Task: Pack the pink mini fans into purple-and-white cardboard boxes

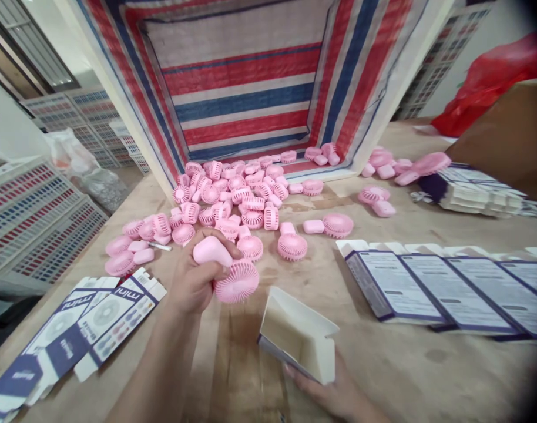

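Note:
My left hand [200, 276] is wrapped round the handle of a pink mini fan [237, 282], whose round grille points down and to the right. Low in the middle, my right hand [324, 385] holds an open white carton [290, 338] from below, its mouth turned up and its flaps spread; its inside looks bare. Some space separates the fan from the carton. Behind my left hand, many pink fans [253, 202] spill out of a crate [246, 100] lined with red, white and blue striped cloth, tipped on its side.
Flattened printed boxes [118, 320] lie at the left. Several white and purple boxes [396, 285] overlap in a row at the right, with a stack of cartons [480, 191] and a brown box [510, 135] behind. Plastic crates [43, 217] stand beyond the left table edge.

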### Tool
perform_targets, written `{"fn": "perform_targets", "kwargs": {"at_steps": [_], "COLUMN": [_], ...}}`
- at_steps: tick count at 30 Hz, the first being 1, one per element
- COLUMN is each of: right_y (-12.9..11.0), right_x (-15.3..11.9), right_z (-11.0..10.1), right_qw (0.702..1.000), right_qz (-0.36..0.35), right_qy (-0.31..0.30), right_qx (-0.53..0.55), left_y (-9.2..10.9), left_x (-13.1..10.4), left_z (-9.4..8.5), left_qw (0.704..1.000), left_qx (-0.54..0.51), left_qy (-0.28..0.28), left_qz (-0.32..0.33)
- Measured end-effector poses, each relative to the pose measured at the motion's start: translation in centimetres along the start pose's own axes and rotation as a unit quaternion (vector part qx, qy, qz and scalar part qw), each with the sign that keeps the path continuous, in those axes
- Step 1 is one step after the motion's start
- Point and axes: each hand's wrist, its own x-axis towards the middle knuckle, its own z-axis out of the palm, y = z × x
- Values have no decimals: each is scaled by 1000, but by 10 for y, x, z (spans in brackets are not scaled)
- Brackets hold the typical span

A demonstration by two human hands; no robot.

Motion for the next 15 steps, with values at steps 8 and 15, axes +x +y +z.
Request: {"fn": "perform_targets", "kwargs": {"at_steps": [8,15], "right_y": [-8,-35], "right_x": [5,24], "right_z": [-5,-13], "right_qw": [1000,997], "right_qz": [-4,-22], "right_qy": [-23,-56], "right_qx": [-7,55], "left_y": [13,22], "left_x": [-4,-34], "left_z": [11,60], "left_qw": [997,991], "left_qx": [-56,-50], "left_qy": [31,-10], "left_qz": [36,120]}}
